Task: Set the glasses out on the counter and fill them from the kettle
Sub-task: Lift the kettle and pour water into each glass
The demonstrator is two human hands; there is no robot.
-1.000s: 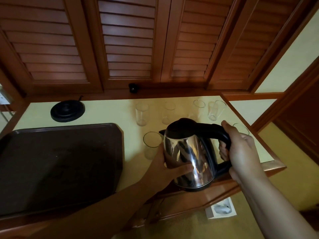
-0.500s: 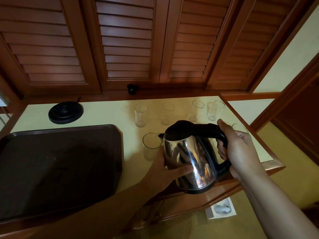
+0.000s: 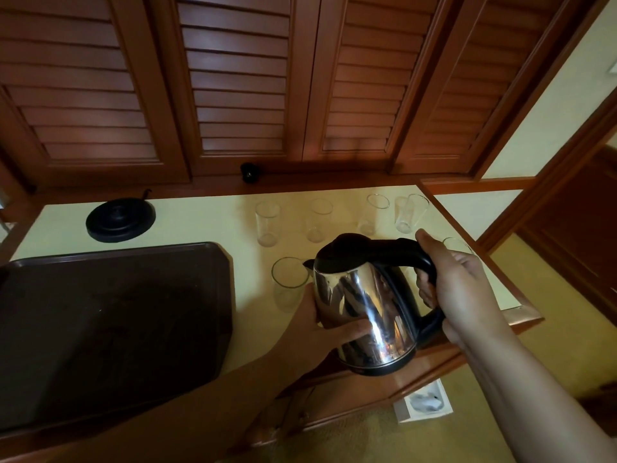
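Kettle: steel kettle [image 3: 364, 312] with black lid and handle, held above the near right edge of the table [image 3: 200, 225], tipped a little with its spout toward the left.
Right hand: the right hand [image 3: 457, 289] is wrapped around the black handle, thumb along the top.
Left hand: the left hand [image 3: 320, 332] is pressed against the kettle's steel side, thumb lying across the shiny wall, fingers hidden behind the body.
Near glass: a clear glass [image 3: 288, 282] stands upright just left of the spout, touching or almost touching the left hand; whether it holds water I cannot tell.
Far glasses: four glasses stand in a row near the far edge, the leftmost [image 3: 267, 223], then [image 3: 319, 220], [image 3: 374, 213] and [image 3: 409, 212].
Right glass: another glass [image 3: 457, 245] shows only its rim behind the right hand.
Tray: a dark tray [image 3: 110, 329] fills the near left of the table.
Base: the black round kettle base [image 3: 120, 219] sits far left, beyond the tray.
Shutters: wooden louvred shutters [image 3: 233, 78] rise behind the table.
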